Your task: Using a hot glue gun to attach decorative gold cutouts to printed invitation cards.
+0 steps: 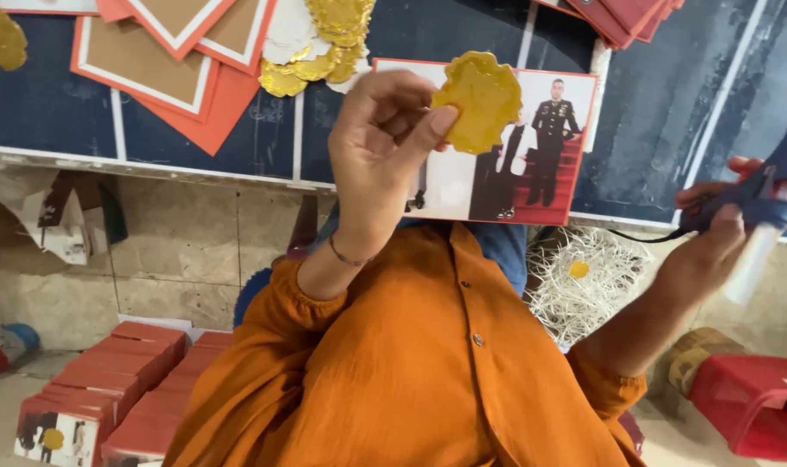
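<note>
I saw the left hand (pixel 378 138) raised, wrist bent, pinching a gold scalloped seal (pixel 480 99) between thumb and fingers above the photo card (pixel 497 164) near the table's front edge. The right hand (pixel 713 229) gripped a blue glue gun (pixel 761 203) beside that edge.

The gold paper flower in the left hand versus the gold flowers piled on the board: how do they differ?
The held gold flower is single, pinched upright in the left hand; the piled gold flowers lie overlapping on the dark board, untouched. Both share the scalloped edge and gold colour.
</note>
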